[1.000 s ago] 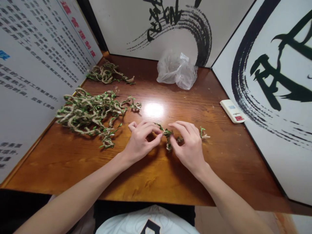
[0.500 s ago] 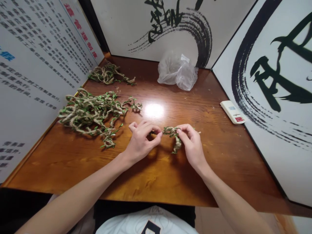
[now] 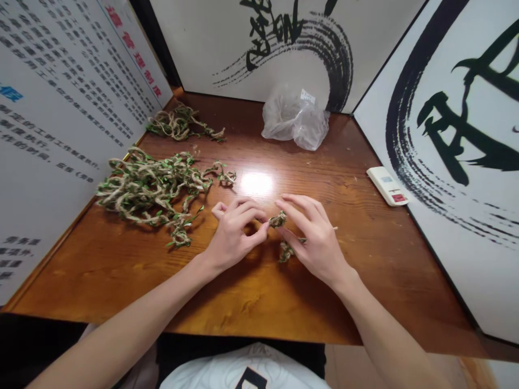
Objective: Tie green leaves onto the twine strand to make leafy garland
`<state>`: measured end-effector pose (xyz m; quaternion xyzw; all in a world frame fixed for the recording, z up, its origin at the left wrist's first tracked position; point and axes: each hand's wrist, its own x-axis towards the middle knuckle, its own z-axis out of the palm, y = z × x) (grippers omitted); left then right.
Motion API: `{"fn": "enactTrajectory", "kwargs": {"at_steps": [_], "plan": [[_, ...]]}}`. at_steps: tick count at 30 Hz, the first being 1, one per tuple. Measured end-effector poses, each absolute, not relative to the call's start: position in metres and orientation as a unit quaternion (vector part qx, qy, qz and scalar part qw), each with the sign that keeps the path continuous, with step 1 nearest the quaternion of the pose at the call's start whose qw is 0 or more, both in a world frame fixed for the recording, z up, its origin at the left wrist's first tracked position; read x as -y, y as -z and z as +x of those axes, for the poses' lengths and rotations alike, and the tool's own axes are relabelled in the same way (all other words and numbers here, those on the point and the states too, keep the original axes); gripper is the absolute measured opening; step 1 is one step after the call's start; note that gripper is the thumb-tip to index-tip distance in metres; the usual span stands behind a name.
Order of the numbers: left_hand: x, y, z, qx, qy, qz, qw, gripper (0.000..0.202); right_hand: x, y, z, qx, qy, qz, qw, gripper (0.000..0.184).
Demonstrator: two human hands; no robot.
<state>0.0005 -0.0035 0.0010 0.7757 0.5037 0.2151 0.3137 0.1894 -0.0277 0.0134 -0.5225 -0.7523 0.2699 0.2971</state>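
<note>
Glossy wooden tabletop (image 3: pixel 101 281), apparently jute-and-leaf twists (image 3: pixel 152 192)

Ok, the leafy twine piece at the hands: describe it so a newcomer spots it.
On the wooden table, find the left hand and right hand at front centre. The short strand sits between them, its top at the left hand's fingertips, its lower end beneath the right hand. Unlike the big heap and smaller bundle to the left, it lies alone.

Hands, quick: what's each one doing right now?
Left hand: closed, pinching the leafy jute twine between its fingertips.
Right hand: open, fingers spread over the same twine, no clear grip.
</note>
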Motion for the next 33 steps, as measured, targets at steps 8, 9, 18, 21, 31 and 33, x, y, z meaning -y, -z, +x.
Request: {"fn": "enactTrajectory", "kwargs": {"at_steps": [8, 9, 18, 21, 31, 33], "plan": [[0.005, 0.000, 0.002, -0.537, -0.224, 0.761, 0.286, 0.007, 0.027, -0.004, 0.194, 0.444, -0.412, -0.682, 0.411, 0.013], [0.005, 0.000, 0.002, -0.541, -0.227, 0.755, 0.291, 0.008, 0.026, -0.003, 0.194, 0.356, -0.470, -0.688, 0.424, 0.018], [0.007, 0.001, 0.001, -0.532, -0.207, 0.742, 0.351, 0.009, 0.026, -0.009, 0.194, 0.594, -0.331, -0.640, 0.357, 0.037], [0.006, 0.001, 0.000, -0.523, -0.209, 0.747, 0.352, 0.007, 0.027, -0.010, 0.194, 0.744, -0.247, -0.551, 0.287, 0.051], [0.004, 0.002, 0.001, -0.559, -0.178, 0.727, 0.358, 0.010, 0.024, -0.016, 0.197, 0.605, -0.321, -0.611, 0.397, 0.012], [0.003, 0.003, 0.000, -0.569, -0.182, 0.718, 0.357, 0.010, 0.021, -0.014, 0.202, 0.466, -0.390, -0.657, 0.445, 0.017]]}}
